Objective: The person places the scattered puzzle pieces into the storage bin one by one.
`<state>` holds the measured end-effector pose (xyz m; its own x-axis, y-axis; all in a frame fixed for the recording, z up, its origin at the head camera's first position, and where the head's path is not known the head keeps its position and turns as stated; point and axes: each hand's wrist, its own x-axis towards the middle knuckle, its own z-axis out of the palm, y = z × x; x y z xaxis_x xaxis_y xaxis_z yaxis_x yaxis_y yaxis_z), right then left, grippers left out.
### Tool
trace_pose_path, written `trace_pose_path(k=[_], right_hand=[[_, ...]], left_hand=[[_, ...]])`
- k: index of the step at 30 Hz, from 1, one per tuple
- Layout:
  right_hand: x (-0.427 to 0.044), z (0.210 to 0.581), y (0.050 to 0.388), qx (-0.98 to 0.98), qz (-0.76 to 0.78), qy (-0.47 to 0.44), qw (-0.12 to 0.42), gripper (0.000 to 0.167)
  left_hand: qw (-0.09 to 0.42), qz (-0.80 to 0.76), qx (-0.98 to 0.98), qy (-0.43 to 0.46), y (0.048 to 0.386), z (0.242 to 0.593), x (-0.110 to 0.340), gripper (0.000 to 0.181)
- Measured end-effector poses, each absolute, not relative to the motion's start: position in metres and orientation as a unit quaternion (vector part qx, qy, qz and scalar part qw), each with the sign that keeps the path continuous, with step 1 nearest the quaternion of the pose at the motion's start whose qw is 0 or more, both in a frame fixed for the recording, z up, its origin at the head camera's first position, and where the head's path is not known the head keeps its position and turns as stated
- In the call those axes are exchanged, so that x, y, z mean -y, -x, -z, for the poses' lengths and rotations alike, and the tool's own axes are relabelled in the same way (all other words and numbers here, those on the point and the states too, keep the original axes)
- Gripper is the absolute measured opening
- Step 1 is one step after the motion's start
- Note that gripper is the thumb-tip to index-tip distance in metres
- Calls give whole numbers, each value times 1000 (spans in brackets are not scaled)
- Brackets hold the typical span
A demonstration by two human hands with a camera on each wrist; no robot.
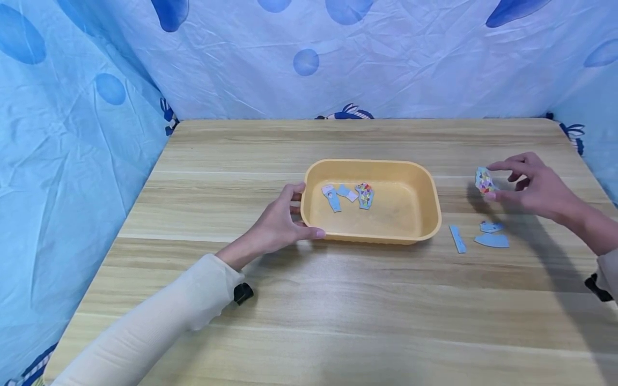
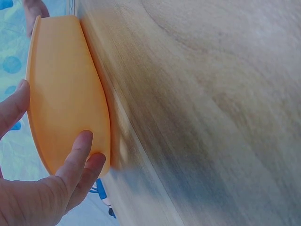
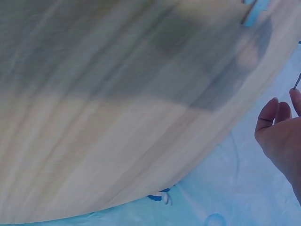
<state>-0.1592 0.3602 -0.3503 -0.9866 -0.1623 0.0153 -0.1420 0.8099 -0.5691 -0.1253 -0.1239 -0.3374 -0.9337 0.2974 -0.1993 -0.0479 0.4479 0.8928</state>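
Note:
In the head view the left hand [image 1: 277,222] grips the left end of a yellow-orange plastic basin [image 1: 372,234], thumb at the front rim; the left wrist view shows the fingertips of that hand [image 2: 61,188] against the basin's outer wall [image 2: 70,94]. Three puzzle pieces, two blue and pale [image 1: 332,198] [image 1: 347,193] and one multicoloured [image 1: 365,196], lie inside it. To the right of the basin, the right hand [image 1: 538,185] pinches a colourful piece [image 1: 484,180] above the table between thumb and fingers. That hand [image 3: 282,134] is partly cut off in the right wrist view.
Blue pieces lie on the wooden table right of the basin: a narrow strip [image 1: 457,239], a curved piece [image 1: 492,240] and a smaller one [image 1: 491,227]. A blue patterned curtain [image 1: 304,91] hangs behind the table and at its sides.

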Motion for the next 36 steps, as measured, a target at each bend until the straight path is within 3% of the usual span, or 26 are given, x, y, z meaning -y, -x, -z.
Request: trace_pose_path(k=[22,36], right_hand=[[-310,311,172,-935,330,125,-29,58],[-283,302,180,-930,340,140,-6,58]], left_hand=[[163,-518,-836,-83,124,336,124,105],[164,-517,-837,-79,124,336,124,106]])
